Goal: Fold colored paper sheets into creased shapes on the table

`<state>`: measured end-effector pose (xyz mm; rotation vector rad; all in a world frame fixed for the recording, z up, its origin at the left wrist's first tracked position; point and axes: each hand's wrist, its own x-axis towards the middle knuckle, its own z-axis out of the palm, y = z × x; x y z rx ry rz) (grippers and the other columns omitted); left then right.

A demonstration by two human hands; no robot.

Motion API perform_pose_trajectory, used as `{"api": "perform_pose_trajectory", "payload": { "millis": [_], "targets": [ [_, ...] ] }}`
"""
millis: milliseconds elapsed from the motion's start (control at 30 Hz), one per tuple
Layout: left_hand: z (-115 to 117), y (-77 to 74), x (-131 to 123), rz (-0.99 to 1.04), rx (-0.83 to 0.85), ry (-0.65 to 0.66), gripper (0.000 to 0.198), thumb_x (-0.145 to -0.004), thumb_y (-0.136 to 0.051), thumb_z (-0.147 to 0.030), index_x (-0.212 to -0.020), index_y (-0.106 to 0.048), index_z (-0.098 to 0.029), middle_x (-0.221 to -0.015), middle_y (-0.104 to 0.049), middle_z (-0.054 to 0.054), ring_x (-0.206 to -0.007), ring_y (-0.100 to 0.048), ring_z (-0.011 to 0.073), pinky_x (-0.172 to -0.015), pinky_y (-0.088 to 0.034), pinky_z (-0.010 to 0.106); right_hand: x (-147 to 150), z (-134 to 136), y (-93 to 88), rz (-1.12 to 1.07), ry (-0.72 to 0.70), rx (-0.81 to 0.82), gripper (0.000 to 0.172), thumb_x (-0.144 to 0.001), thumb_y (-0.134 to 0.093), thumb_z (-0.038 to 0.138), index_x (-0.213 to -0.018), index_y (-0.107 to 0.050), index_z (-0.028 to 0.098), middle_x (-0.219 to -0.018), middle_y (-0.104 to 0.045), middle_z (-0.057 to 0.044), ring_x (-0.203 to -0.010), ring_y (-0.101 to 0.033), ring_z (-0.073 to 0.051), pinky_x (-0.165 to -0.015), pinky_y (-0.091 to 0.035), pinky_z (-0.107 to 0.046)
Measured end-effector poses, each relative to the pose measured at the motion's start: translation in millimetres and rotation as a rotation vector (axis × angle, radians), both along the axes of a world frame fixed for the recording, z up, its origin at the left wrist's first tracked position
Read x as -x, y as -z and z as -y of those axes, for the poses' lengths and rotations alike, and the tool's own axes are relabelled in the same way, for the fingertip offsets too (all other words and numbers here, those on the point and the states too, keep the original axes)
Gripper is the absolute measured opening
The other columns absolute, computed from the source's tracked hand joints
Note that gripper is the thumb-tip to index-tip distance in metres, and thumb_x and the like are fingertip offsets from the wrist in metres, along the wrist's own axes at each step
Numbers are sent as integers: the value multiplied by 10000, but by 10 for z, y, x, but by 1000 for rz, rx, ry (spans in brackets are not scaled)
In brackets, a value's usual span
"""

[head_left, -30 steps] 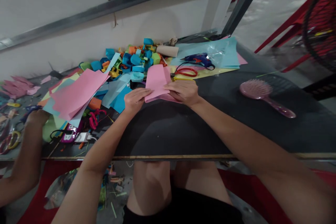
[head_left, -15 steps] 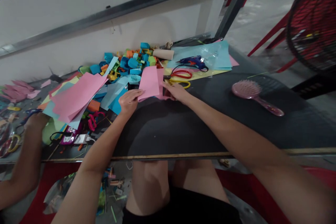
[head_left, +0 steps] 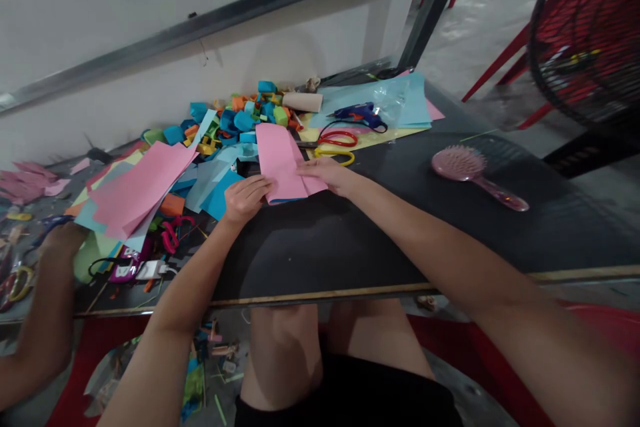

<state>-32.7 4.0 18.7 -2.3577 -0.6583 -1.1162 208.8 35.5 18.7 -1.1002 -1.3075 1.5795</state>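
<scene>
A folded pink sheet of paper (head_left: 278, 159) is held up over the dark table, with a strip of blue showing under its lower edge. My left hand (head_left: 246, 197) pinches its lower left corner, fingers closed on it. On the right side, the fingers of my right hand (head_left: 327, 172) grip a folded-over flap of the same paper. Just beyond my right hand lie scissors with yellow handles (head_left: 336, 157) and scissors with red handles (head_left: 340, 139). Behind the paper is a heap of small folded blue, orange and green paper pieces (head_left: 235, 121).
Pink sheets (head_left: 145, 183) and other coloured sheets are stacked at left, near pink-handled scissors (head_left: 173, 235). Another person's hand (head_left: 63, 243) is at far left. A blue glue gun (head_left: 357, 113) rests on light blue sheets (head_left: 417, 97). A pink hairbrush (head_left: 460, 164) lies right, before a fan (head_left: 590, 47).
The pink paper has turned and tilted, and its right part now shows as a flap folded over the front. My right hand has moved from behind its right edge onto that flap.
</scene>
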Motion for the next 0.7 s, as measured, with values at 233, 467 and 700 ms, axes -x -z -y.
{"api": "perform_pose_trajectory", "payload": {
  "millis": [233, 467, 700],
  "targets": [
    [10, 48, 14, -62, -29, 43, 236, -925, -521, -136, -930, -744, -211, -903, -787, 22, -945, -746, 172, -724, -617, 266, -126, -18, -42, -9, -85, 178, 226, -719, -833, 357, -804, -748, 166, -731, -731, -83, -583, -658, -178, -530, -602, -342],
    [-90, 94, 5, -35, 369, 69, 280, -849, -597, -156, -1096, -711, -224, -1143, -730, 84, -1167, -653, 232, -968, -554, 420, -77, -79, 119, 42, 99, 52, 295, -514, -925, 231, -734, -750, 146, -725, -729, -59, -614, -644, -146, -596, -567, -290],
    [-99, 4, -136, 839, 1244, 3, 530, -845, -607, -558, -1200, -646, -166, -1207, -675, 158, -1062, -669, 293, -820, -577, 411, -70, 2, -18, 132, 213, -425, 333, -551, -847, 431, -696, -744, 148, -661, -676, -6, -616, -580, -127, -604, -470, -266]
  ]
}}
